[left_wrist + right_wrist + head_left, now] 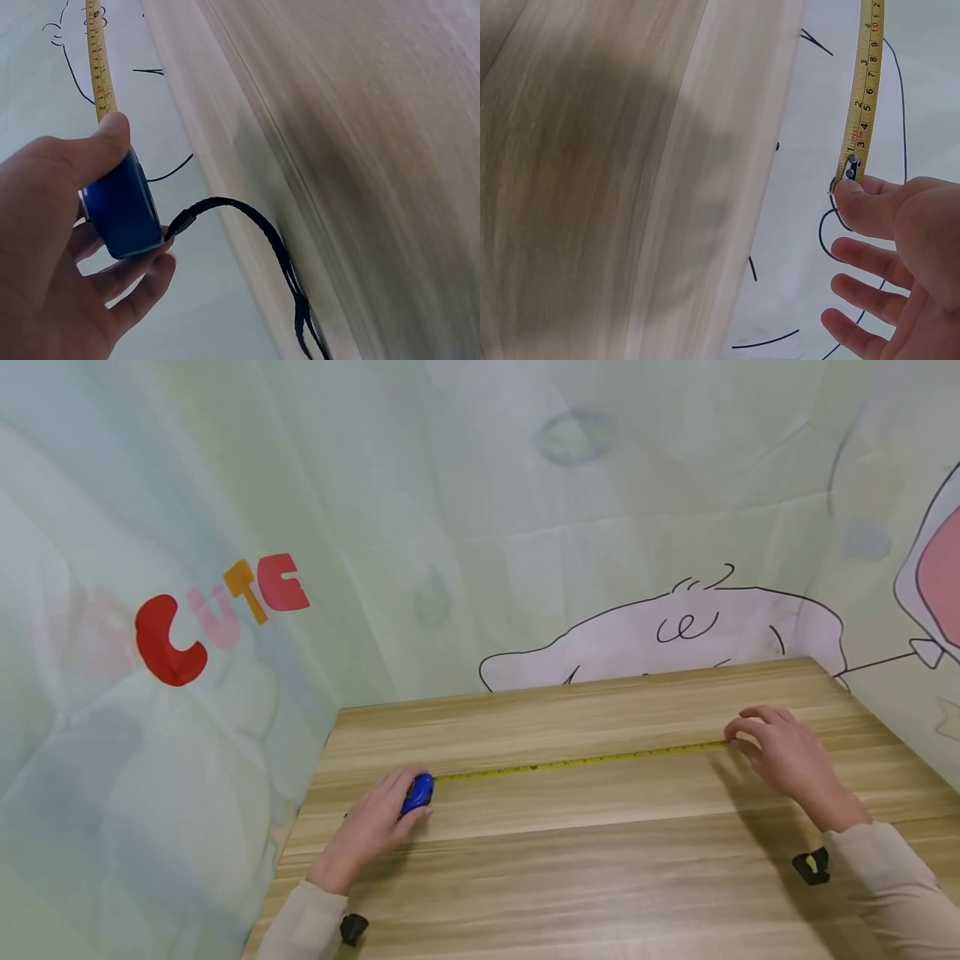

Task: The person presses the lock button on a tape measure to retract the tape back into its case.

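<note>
Left hand (377, 817): fingers grasp blue tape measure (420, 792) (black strap (274, 237) attached)
Right hand (793, 758): fingers pinch tip of yellow blade (585, 762)

This looks like a small screened-off nook; whether in a home or a studio cannot be told. Creased, printed hangings (450, 485) in pale green and blue rise beyond the far and left edges of a wood-grain tabletop (570, 885). They bear the colourful letters CUTE (225, 631) beyond its far left corner, a line-drawn cartoon figure (615, 647) behind its far edge and a balloon (941, 581) past its far right corner.
</note>
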Demonstrator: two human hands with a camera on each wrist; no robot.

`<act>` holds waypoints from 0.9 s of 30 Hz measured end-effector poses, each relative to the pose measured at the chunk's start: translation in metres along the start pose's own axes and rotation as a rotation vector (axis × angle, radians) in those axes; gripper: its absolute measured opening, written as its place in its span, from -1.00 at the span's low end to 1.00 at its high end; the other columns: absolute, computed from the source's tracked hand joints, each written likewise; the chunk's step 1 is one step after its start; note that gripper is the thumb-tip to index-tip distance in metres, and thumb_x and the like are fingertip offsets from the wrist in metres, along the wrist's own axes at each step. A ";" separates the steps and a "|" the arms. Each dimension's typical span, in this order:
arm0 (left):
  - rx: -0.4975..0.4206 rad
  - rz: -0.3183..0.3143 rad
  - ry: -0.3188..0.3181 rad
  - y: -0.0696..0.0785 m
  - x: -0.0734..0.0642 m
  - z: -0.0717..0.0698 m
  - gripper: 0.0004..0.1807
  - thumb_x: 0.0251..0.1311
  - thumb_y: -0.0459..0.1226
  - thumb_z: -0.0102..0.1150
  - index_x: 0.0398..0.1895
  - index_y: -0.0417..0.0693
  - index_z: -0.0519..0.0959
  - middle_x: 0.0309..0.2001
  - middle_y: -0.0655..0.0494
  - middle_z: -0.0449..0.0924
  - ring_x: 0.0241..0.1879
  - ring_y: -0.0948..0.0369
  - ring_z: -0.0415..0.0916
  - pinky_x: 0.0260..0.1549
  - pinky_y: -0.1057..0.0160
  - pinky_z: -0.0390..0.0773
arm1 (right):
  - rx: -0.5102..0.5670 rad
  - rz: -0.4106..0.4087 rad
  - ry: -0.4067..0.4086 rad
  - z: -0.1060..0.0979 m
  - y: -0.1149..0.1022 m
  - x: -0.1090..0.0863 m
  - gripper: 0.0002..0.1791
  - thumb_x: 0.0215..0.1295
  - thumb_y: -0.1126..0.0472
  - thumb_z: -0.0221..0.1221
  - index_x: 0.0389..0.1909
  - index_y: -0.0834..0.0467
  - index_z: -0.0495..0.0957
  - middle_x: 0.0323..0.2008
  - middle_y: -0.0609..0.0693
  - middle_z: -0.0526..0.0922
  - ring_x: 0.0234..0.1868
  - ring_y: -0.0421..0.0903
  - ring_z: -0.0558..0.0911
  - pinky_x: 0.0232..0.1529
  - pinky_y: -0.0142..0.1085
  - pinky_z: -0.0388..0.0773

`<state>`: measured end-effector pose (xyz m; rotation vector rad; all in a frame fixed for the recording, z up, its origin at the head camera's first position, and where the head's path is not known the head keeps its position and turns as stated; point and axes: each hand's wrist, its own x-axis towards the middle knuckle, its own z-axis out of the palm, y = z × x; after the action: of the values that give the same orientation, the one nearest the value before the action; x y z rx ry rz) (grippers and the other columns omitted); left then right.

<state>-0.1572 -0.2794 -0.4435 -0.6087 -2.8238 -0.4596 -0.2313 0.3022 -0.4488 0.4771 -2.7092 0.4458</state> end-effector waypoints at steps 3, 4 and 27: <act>0.035 0.008 0.023 0.003 0.001 -0.001 -0.41 0.33 -0.19 0.47 0.35 -0.13 0.50 0.23 -0.12 0.62 0.20 -0.10 0.55 0.15 -0.23 0.56 | 0.001 -0.013 0.014 0.000 -0.002 0.000 -0.87 0.29 0.35 0.42 -0.28 0.04 0.74 0.08 0.35 0.66 0.10 0.41 0.56 0.00 0.36 0.46; 0.044 0.013 0.031 0.004 0.002 -0.002 -0.42 0.32 -0.19 0.47 0.34 -0.13 0.51 0.22 -0.12 0.62 0.19 -0.10 0.54 0.16 -0.23 0.55 | 0.001 -0.017 0.019 0.000 -0.002 0.000 -0.86 0.28 0.35 0.43 -0.29 0.03 0.74 0.08 0.34 0.66 0.10 0.41 0.56 0.00 0.36 0.46; 0.074 0.016 0.028 0.015 0.006 -0.006 -0.42 0.33 -0.08 0.46 0.34 -0.06 0.54 0.20 -0.06 0.65 0.20 -0.08 0.54 0.21 -0.25 0.48 | -0.007 -0.112 0.110 0.000 -0.019 0.006 -0.79 0.16 0.36 0.50 -0.32 0.01 0.70 0.06 0.31 0.67 0.05 0.39 0.60 -0.15 0.34 0.51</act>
<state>-0.1552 -0.2662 -0.4320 -0.6041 -2.7933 -0.3570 -0.2293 0.2842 -0.4418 0.5819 -2.5631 0.4185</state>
